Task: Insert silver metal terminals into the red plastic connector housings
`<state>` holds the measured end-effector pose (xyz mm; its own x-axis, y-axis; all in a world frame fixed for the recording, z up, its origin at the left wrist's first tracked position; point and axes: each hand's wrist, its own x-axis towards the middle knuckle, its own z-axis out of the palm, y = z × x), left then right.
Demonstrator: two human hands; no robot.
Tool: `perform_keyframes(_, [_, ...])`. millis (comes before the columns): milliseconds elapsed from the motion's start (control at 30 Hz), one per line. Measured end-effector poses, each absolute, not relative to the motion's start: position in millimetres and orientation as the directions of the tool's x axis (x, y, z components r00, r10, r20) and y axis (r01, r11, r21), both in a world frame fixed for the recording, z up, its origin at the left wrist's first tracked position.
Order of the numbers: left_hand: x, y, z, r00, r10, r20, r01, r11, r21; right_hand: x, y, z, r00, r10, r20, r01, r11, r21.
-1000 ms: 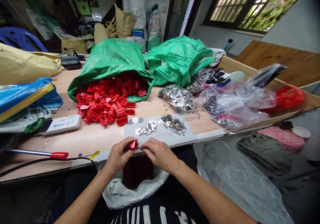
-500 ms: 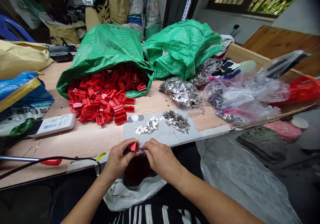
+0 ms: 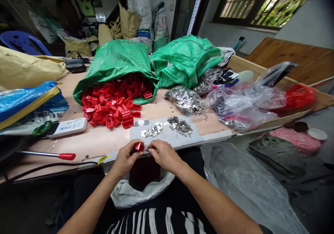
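Between the thumb and fingers of my left hand [image 3: 125,159] is a red plastic housing [image 3: 139,146], held at the table's front edge. My right hand [image 3: 164,154] pinches a thin metal tool [image 3: 146,148], its tip at the housing's right side; most of the tool is hidden by the fingers. Just beyond my hands, a grey sheet [image 3: 167,141] carries shiny small metal pieces [image 3: 154,129] and a darker heap of metal pieces [image 3: 181,125]. Many more red housings [image 3: 111,110] spill from a green woven sack [image 3: 117,58].
A second green sack [image 3: 185,58] and a clear bag of metal parts [image 3: 185,100] stand farther back. Plastic bags fill a wooden tray [image 3: 294,117] on the right. A red-handled lever [image 3: 66,156] juts in at left. An open white sack [image 3: 142,196] sits below my hands.
The camera view has tilted up and shifted slightly. My right hand has drawn back a little from the red housing, showing more of the thin tool. The left hand keeps its hold.
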<state>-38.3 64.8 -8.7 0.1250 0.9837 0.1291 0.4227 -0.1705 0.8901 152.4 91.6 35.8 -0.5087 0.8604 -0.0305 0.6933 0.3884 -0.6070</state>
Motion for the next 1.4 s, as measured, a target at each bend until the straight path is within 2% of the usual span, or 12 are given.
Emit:
perform_keyframes(333, [-41,64,-12,0.161,0.977,0.140,0.394,-0.193,0.898,153,87,34,-0.519,0.854,-0.024,0.721,0.422,-0.550])
perform_keyframes(633, [-40,64,-10,0.165,0.977,0.136,0.428,-0.195,0.883,154,93,33,-0.538,0.841,-0.047,0.669,0.393,-0.632])
perform_keyframes(1067, [-36,66,-9,0.123,0.976,0.178,0.479,-0.216,0.851,147,90,31,-0.533,0.845,-0.052,0.741,0.436,-0.510])
perform_keyframes(1200, [-36,62,-10,0.120,0.982,0.146,0.400,-0.183,0.898,150,86,31,-0.531,0.847,-0.020,0.718,0.437,-0.542])
perform_keyframes(1400, [-33,45,-10,0.019,0.988,0.154,0.305,-0.153,0.940,155,73,41,-0.528,0.849,0.003,0.709,0.443,-0.549])
